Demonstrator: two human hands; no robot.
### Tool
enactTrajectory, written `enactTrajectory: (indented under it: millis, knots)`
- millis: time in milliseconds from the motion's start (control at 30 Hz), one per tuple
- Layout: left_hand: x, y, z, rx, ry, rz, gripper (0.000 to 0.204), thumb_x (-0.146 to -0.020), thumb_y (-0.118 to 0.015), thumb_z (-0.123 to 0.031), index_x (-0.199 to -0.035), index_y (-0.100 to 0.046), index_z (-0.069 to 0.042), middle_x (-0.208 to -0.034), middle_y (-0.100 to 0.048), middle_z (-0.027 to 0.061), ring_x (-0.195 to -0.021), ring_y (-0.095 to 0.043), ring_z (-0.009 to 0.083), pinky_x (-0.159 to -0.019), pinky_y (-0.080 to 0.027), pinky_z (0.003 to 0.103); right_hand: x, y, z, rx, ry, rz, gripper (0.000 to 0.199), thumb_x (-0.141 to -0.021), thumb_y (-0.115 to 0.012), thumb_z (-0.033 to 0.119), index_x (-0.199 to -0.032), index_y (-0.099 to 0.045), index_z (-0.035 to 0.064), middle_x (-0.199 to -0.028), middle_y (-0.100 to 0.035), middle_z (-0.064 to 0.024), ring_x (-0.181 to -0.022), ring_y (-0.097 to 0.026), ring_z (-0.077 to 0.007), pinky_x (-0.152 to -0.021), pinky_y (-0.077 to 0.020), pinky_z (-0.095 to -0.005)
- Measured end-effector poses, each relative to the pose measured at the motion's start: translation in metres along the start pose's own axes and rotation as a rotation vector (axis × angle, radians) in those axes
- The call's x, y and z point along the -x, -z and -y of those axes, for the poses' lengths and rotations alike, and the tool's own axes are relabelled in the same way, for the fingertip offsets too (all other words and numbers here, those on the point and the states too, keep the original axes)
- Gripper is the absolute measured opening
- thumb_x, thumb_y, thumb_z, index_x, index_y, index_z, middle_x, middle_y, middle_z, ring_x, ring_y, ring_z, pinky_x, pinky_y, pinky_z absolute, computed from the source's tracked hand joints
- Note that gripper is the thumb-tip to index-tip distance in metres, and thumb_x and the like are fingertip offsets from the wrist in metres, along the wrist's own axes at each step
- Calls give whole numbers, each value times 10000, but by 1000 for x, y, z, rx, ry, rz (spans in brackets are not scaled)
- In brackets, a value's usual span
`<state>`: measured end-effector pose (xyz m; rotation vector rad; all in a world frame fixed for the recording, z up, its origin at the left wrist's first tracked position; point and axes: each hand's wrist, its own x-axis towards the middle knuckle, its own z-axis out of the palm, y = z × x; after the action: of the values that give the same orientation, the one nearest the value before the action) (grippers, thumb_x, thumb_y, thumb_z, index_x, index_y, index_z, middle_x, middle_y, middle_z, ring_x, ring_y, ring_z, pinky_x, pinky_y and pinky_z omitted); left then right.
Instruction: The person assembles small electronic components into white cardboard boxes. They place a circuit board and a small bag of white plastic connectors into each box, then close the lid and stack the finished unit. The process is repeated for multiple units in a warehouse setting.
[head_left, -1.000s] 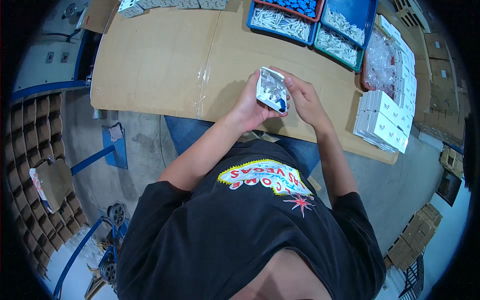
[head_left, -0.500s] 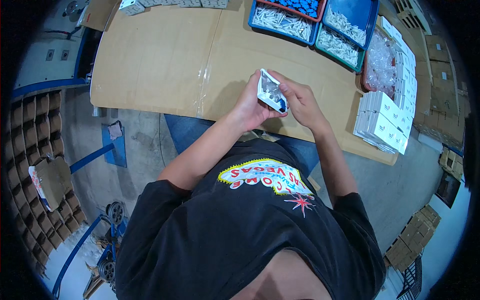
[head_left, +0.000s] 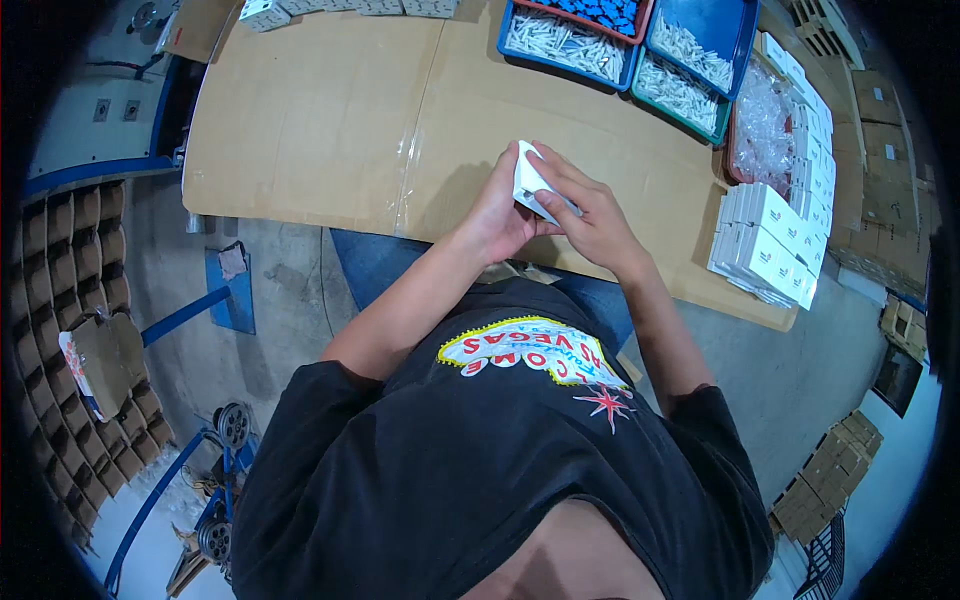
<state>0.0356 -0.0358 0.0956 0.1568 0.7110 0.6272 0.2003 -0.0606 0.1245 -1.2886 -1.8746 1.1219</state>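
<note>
Both hands hold a small white box (head_left: 527, 180) just above the near edge of the cardboard-covered counter (head_left: 330, 120): the left hand (head_left: 497, 213) cups it from below and the right hand (head_left: 585, 208) lays its fingers across the top. To the right stands a stack of white boxes (head_left: 765, 245) (closely packed), and farther back sit blue bins (head_left: 640, 50) of small white parts.
</note>
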Motion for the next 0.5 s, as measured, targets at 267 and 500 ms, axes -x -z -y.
enactTrajectory:
  millis: [267, 500]
  knots:
    - [4, -4, -3, -34, -20, -12, 635, -1026, -294, -665, -1334, -513, -155, -1206, -633, 107, -1060, -672, 268, -855, -587, 473, -2, -3, -4, -17, 23, -13, 459, -962, -678, 225, -1393, -604, 82, -1520, -483, -193, -1425, -440, -357, -1135, -385, -407]
    - [7, -5, -9, -43, -78, 76, 531, -1034, -422, -547, -1341, -525, -125, -1172, -662, 91, -1041, -679, 217, -842, -574, 392, -8, -4, -12, -312, 18, -27, 709, -865, -785, 188, -1498, -479, 93, -1576, -419, -162, -1499, -324, -322, -1190, -310, -404]
